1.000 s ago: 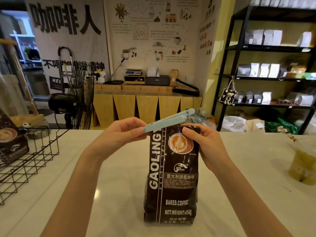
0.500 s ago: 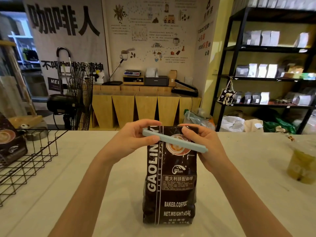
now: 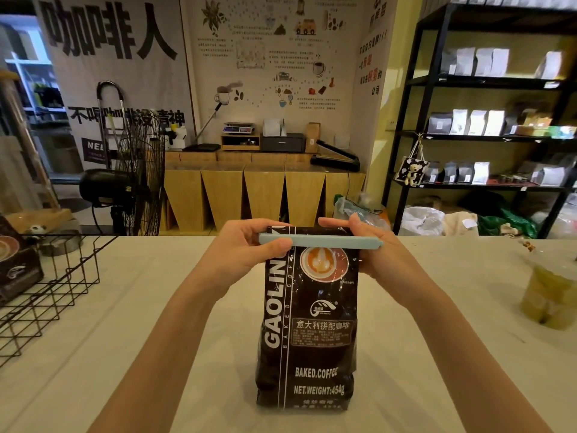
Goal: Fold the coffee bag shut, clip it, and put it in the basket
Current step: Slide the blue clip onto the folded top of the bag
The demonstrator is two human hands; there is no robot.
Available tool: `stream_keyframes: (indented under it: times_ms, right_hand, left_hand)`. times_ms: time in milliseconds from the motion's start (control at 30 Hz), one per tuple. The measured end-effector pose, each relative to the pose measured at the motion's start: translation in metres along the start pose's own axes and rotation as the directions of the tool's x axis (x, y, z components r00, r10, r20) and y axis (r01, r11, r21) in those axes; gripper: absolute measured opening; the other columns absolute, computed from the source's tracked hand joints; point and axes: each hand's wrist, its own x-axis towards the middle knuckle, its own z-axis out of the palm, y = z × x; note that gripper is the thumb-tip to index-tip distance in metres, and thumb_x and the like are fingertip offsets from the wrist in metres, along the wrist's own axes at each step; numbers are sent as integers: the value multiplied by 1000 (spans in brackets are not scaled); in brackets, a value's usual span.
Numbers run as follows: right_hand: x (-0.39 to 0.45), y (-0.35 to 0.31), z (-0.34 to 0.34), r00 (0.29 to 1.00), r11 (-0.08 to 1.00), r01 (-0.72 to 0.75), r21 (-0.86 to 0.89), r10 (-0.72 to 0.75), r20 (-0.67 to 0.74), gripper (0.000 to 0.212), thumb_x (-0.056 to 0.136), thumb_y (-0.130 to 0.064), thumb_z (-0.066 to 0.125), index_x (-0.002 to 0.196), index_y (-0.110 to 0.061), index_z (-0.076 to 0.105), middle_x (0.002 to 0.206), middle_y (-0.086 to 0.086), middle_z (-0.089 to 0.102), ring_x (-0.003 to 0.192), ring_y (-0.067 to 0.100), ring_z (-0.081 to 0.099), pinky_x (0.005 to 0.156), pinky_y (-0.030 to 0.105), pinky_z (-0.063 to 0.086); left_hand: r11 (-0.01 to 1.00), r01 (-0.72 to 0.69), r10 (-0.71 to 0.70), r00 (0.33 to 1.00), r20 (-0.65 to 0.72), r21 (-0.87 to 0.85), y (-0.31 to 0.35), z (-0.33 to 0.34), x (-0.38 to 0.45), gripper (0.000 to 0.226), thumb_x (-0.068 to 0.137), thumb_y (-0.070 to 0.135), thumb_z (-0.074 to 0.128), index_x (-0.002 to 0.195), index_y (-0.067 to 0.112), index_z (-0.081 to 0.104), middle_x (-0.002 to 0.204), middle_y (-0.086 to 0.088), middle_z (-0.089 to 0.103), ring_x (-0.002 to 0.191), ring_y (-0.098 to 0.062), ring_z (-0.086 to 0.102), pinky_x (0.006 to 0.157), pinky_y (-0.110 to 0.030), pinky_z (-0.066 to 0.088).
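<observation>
Fingers (image 3: 274, 244) of our left hand (image 3: 240, 254) pinch the near end of the pale blue clip (image 3: 320, 240), thumb pressed on its front, while our right hand (image 3: 379, 257) wraps the far end with its fingers curled over the top of the coffee bag (image 3: 307, 323). We see the clip as a slim, smooth plastic bar lying level across the folded top of the bag, its long axis running left to right. We see the bag standing upright on the desk (image 3: 125, 354), tall and narrow, made of dark glossy crinkled film with white lettering and a printed cup facing us. We note the desk is pale and matte. At its left edge sits a black wire basket (image 3: 56, 295) with another dark bag (image 3: 17, 264) inside. Behind us stand a fan (image 3: 137, 170), wooden counters (image 3: 265, 195) and black metal shelves (image 3: 487, 135) of pouches
</observation>
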Motion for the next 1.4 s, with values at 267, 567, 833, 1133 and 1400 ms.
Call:
stream_keyframes:
  times_ms: [267, 567, 833, 1133, 1400]
  right_hand:
    - [-1, -7, -11, 989, 996, -71, 47, 65, 131, 50, 80, -61, 29, 126, -47, 39, 108, -21, 49, 104, 12, 56, 97, 44, 45]
    - [-6, -4, -19, 997, 987, 82, -136, -83, 0, 83, 61, -37, 67, 136, -33, 33, 115, -12, 50, 92, 12, 64, 64, 17, 56]
    - [-4, 1, -29, 995, 993, 98, -68, -97, 19, 27, 67, -23, 67, 93, -15, 68, 77, -8, 75, 83, 12, 71, 66, 19, 56]
    - [-3, 6, -28, 997, 997, 80, 2, -80, -4, 22, 64, -18, 70, 86, -18, 69, 75, -6, 75, 81, 15, 72, 66, 25, 59]
    - [-2, 7, -25, 998, 998, 56, 41, -55, -10, 32, 57, -21, 71, 89, -17, 69, 84, 1, 74, 86, 19, 71, 72, 33, 60]
  left_hand:
    - [1000, 3, -2, 1000, -25, 15, 5, 2, -1, 28, 61, 26, 67, 89, 21, 67, 77, -1, 71, 74, -13, 70, 65, -20, 57]
    - [997, 11, -7, 998, -64, 72, 8, -3, -4, 23, 68, 14, 70, 90, 20, 67, 74, -1, 70, 67, -8, 69, 61, -15, 55]
    - [991, 13, -4, 998, -70, 134, 12, -4, -6, 23, 69, 12, 71, 89, 21, 68, 75, -1, 71, 68, -10, 69, 61, -16, 55]
    - [986, 24, -12, 997, -74, 167, 14, -6, -6, 23, 68, 11, 72, 89, 22, 68, 79, -4, 72, 71, -13, 70, 63, -18, 56]
    - [982, 36, -22, 997, -77, 183, 15, -6, -7, 23, 68, 12, 72, 86, 26, 68, 78, 1, 71, 73, -13, 68, 62, -17, 56]
